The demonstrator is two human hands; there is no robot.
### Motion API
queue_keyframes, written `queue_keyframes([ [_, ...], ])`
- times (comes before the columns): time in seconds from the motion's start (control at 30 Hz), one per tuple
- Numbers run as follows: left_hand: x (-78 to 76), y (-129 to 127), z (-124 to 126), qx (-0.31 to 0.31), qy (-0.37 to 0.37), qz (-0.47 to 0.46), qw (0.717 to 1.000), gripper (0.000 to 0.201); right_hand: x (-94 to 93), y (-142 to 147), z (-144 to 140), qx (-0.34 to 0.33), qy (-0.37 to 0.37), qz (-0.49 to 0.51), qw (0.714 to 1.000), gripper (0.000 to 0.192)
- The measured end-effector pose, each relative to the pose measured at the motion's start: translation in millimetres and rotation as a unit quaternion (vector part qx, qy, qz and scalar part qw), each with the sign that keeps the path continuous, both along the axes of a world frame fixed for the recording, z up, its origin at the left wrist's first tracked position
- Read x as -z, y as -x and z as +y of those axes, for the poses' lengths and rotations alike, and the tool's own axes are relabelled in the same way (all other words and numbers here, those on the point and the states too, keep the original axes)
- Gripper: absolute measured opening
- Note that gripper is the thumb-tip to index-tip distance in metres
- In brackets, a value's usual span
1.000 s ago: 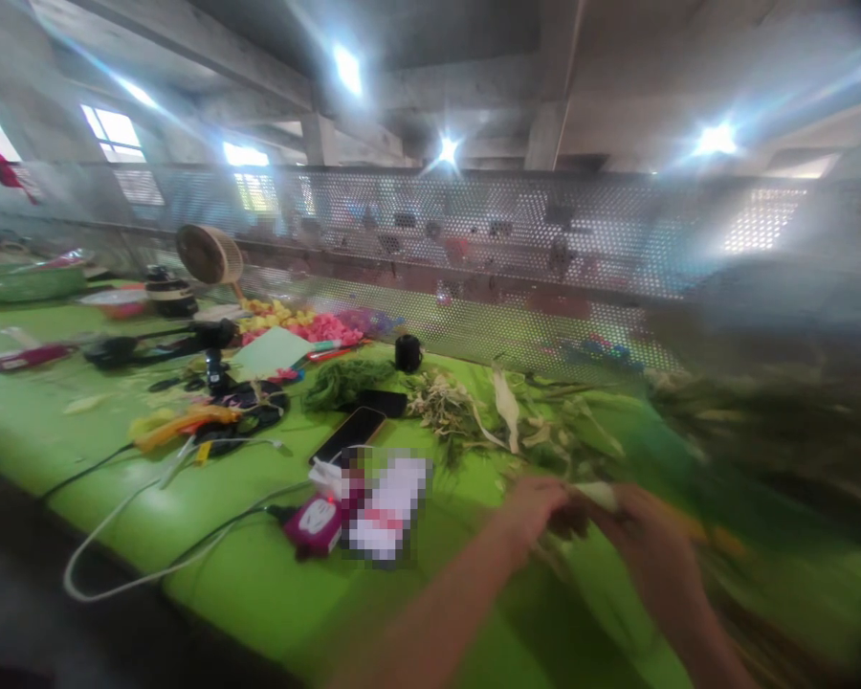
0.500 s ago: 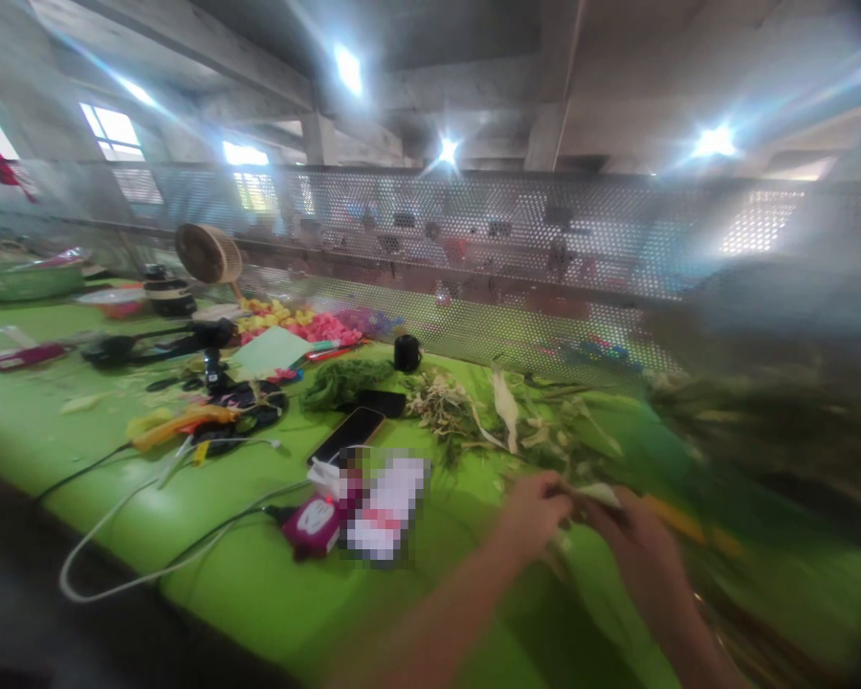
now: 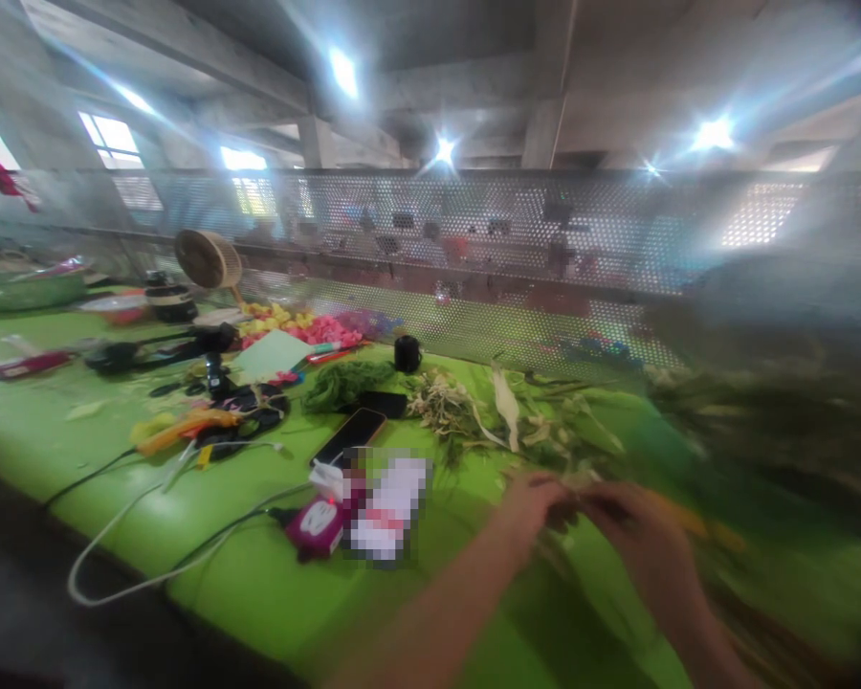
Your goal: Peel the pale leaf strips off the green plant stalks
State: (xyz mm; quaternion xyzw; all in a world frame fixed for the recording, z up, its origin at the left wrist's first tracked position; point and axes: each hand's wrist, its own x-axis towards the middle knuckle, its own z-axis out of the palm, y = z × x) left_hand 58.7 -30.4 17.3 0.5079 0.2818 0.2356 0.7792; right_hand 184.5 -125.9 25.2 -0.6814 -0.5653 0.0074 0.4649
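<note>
My left hand [image 3: 535,507] and my right hand [image 3: 628,522] meet above the green table, fingertips nearly touching. Both are closed in a pinch on a thin, pale leaf-like piece [image 3: 580,481], mostly covered by the fingers and blurred. Pale green strands hang below the left fingers. Just beyond my hands lies a loose pile of dried-looking pale leaves and stems [image 3: 445,407], with one broad cream leaf [image 3: 505,410] standing out.
Left of my hands are a pixelated phone [image 3: 388,507], a purple power strip [image 3: 321,522] with cables, and a dark phone [image 3: 349,435]. A black cup [image 3: 407,353], a fan [image 3: 207,258] and a perforated metal partition [image 3: 474,230] stand behind. Dark foliage [image 3: 775,431] is heaped at right.
The pale piece, plainly visible by my right fingers before, is now mostly hidden. My right hand has turned slightly and come a little nearer my left.
</note>
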Motion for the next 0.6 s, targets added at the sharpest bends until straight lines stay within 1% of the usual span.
queue_keyframes([
  [0.07,0.6,-1,0,-0.012,0.029,-0.036,0.999,0.014,1.4,-1,-1,0.003,0.005,-0.009,1.0,0.025],
  [0.1,1.7,-1,0,-0.015,0.033,-0.045,0.998,0.014,1.7,-1,-1,0.004,0.008,-0.011,1.0,0.026],
  [0.27,9.6,-4,1,-0.025,-0.032,-0.022,0.999,0.012,3.9,-1,1,0.009,0.03,-0.002,1.0,0.028],
  [0.4,9.2,-6,-1,-0.035,-0.046,-0.028,0.998,0.011,7.3,-2,3,0.026,0.053,0.039,0.997,0.027],
  [0.5,6.5,-6,-2,-0.02,-0.048,-0.033,0.998,0.012,7.4,-2,2,0.03,0.067,0.071,0.995,0.029],
  [0.6,5.0,-5,-1,0.005,-0.071,-0.035,0.997,0.013,5.7,-2,-1,0.022,0.068,0.084,0.994,0.029],
])
